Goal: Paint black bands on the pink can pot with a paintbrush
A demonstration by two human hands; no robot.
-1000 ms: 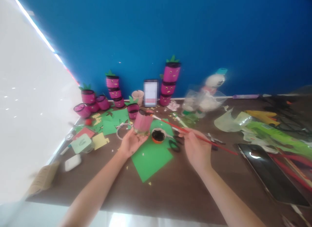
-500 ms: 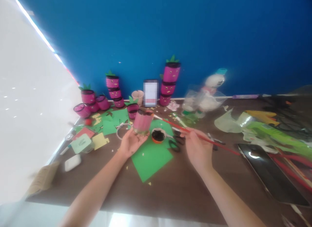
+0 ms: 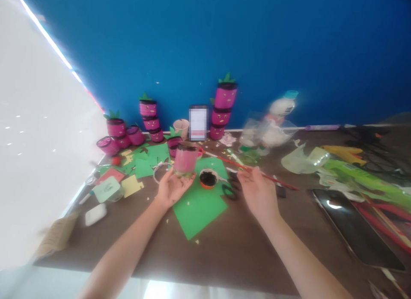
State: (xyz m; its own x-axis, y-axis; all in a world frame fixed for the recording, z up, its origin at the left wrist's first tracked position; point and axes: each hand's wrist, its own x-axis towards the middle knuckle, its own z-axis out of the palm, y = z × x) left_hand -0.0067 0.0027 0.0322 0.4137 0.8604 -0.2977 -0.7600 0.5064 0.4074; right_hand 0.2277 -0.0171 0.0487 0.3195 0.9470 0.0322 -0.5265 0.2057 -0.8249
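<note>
Fingers: left hand (image 3: 172, 188) is cupped under the pink cup (image 3: 185, 160), fingers curled up round its base so it sits upright just off the bench (image 3: 237, 243). Right hand (image 3: 258, 194) is pinched shut on the red paintbrush (image 3: 247, 167), fairly far back on the handle, tip end pointing at the cup's dark rim.

Where the cup is: held over the far edge of the green paper sheet (image 3: 199, 207), just left of the paint pot (image 3: 208, 178).

Risk, paint pot: it's open and sits right between both hands, so I'd guess a wrist swinging across could knock it and dump black stuff on the green sheet.

Risk, brush: long handle, held far from the tip, so my bet is a wobble smears the pink side instead of the rim.

Risk, phone: the black phone (image 3: 356, 228) lies near the right forearm at the bench edge, an elbow could shove it off.

Containers, near: paint pot is orange-ish outside with something black inside. Pink cup's inside, can't tell, too blurry.

Containers, far: finished pink cups (image 3: 224, 106) with green leaf tops are stacked against the blue wall (image 3: 257, 42), more at (image 3: 149, 115), plus a small pale cup (image 3: 181, 127) whose contents I can't make out.
</note>
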